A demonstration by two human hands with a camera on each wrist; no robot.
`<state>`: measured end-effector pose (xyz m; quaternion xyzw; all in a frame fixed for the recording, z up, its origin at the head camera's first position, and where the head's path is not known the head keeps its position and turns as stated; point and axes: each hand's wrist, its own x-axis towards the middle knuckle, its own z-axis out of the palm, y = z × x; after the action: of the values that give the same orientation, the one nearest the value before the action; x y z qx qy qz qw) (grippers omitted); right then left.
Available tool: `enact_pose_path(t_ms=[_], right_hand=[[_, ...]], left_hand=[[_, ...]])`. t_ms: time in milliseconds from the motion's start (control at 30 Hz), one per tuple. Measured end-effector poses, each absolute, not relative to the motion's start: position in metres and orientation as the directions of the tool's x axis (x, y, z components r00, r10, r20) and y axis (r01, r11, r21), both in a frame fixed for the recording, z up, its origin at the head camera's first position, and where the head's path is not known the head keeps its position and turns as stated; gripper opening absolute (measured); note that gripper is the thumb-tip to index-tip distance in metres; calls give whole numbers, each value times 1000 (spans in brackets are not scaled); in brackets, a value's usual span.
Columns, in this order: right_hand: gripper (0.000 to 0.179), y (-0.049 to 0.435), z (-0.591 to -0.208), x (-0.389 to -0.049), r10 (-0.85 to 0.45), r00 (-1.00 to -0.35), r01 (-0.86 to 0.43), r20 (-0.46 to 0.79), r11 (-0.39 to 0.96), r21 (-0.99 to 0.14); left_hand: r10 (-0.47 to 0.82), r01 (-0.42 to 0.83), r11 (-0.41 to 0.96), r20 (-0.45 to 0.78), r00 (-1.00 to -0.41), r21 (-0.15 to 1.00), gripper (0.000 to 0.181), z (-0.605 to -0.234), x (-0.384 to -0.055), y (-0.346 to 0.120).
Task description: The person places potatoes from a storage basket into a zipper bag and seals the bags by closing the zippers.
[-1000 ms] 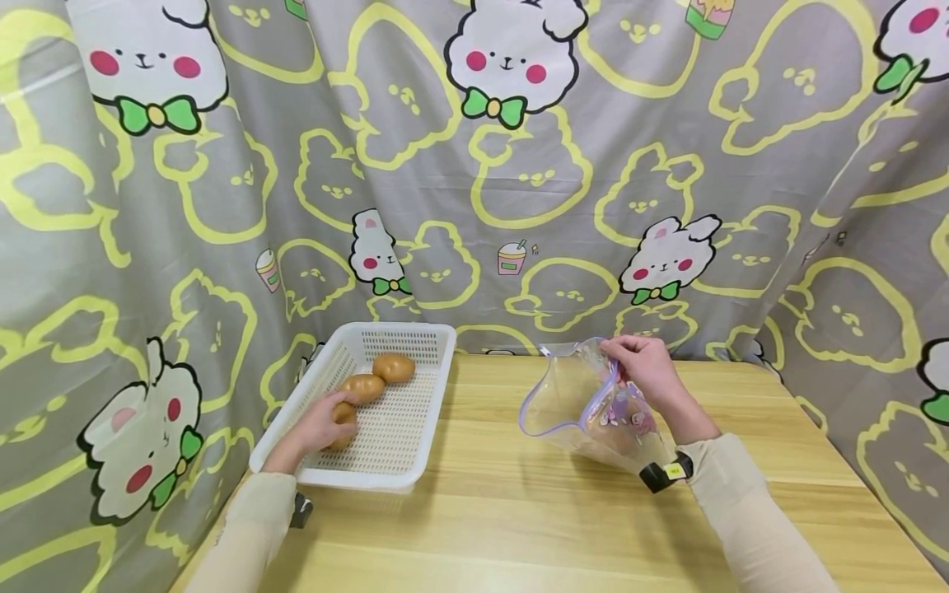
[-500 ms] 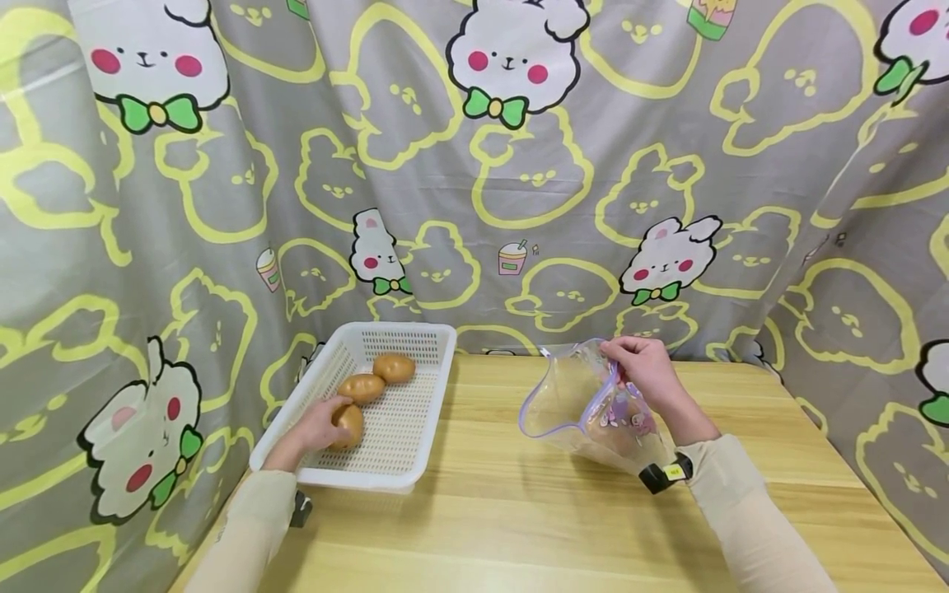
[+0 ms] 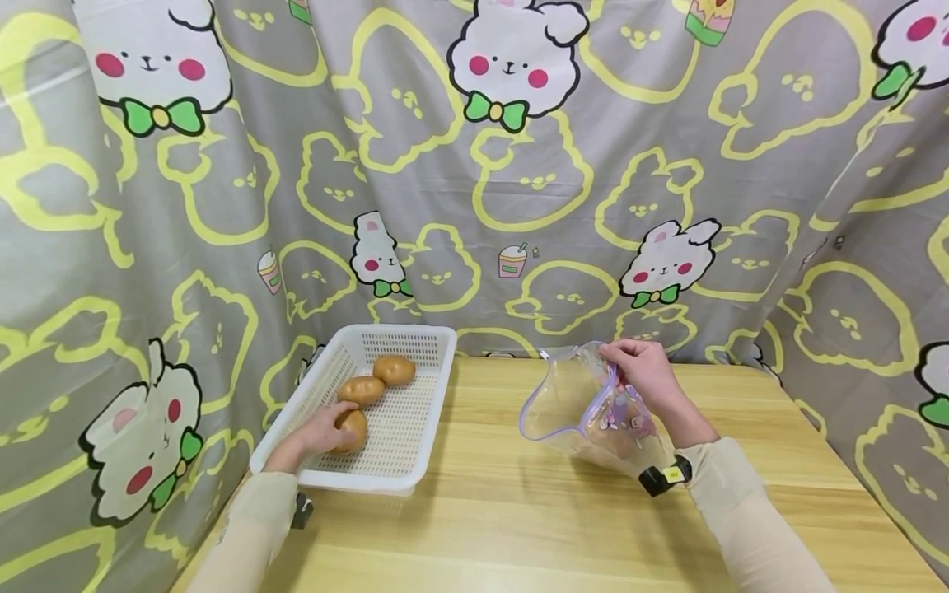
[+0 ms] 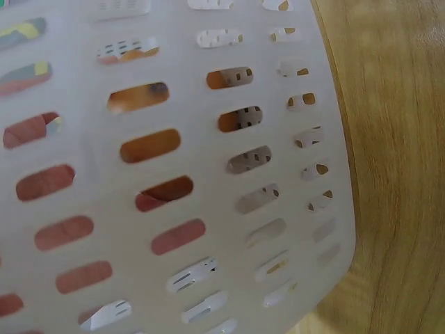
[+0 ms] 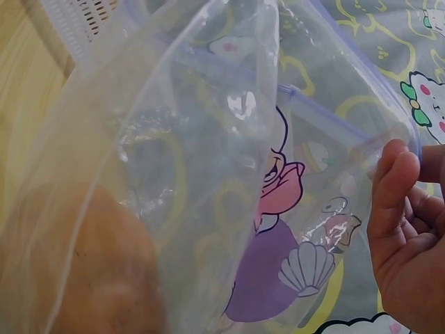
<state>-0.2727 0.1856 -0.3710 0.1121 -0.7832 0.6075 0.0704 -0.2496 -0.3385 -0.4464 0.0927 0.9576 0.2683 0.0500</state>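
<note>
My left hand [image 3: 319, 430] reaches into a white slotted plastic basket [image 3: 436, 412] and grips the nearest brown potato [image 3: 354, 431], fingers over its top and left side. Two more potatoes lie behind it, a middle one [image 3: 361, 390] and a far one [image 3: 394, 370]. Through the slots of the basket wall [image 4: 208, 153], the left wrist view shows parts of the hand and brown potato. My right hand [image 3: 643, 371] pinches the purple-edged rim of a clear zip bag [image 3: 567, 395], whose mouth gapes toward the basket. Inside the bag, the right wrist view shows a potato [image 5: 90, 268].
The basket stands on the left of a wooden table [image 3: 474, 511]. A grey curtain [image 3: 460, 189] with cartoon figures hangs behind and along both sides. Each wrist carries a small black camera, such as the right camera [image 3: 654, 479].
In the basket, the nearest potato has shifted slightly to the right and more of it shows beside my left fingers. My right hand and the bag have stayed in place.
</note>
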Motion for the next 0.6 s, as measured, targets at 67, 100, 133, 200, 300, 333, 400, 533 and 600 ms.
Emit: enact_pose_path(t_ms=[67, 100, 133, 200, 300, 333, 400, 533, 600], right_hand=[[40, 186, -371, -273, -87, -965, -260, 246, 239, -936], [41, 186, -372, -273, -87, -966, -259, 245, 240, -936], [41, 186, -372, -273, -86, -966, -259, 245, 243, -935], [41, 186, -372, -273, -87, -966, -259, 245, 243, -935], [41, 187, -371, -272, -89, -965, -260, 246, 238, -936], [40, 187, -371, -272, -89, -965, -261, 247, 238, -935], [39, 187, -371, -272, -88, -964, -264, 250, 238, -934], [36, 188, -371, -272, -88, -962, -271, 257, 246, -931], [36, 188, -371, -272, -88, -962, -273, 258, 247, -930]], left_hand=[[217, 162, 835, -46, -975, 526, 55, -448, -250, -339], [219, 161, 835, -48, -975, 525, 54, -448, -250, -338], [218, 160, 835, -50, -975, 527, 54, -447, -250, -338], [226, 165, 834, -53, -973, 527, 56, -446, -249, -338], [234, 168, 833, -60, -970, 528, 60, -445, -248, -337], [236, 169, 831, -62, -970, 529, 62, -445, -248, -337], [242, 170, 830, -67, -968, 531, 65, -446, -248, -338], [246, 169, 821, -71, -967, 545, 69, -446, -248, -337], [244, 165, 805, -66, -967, 570, 71, -445, -247, -337]])
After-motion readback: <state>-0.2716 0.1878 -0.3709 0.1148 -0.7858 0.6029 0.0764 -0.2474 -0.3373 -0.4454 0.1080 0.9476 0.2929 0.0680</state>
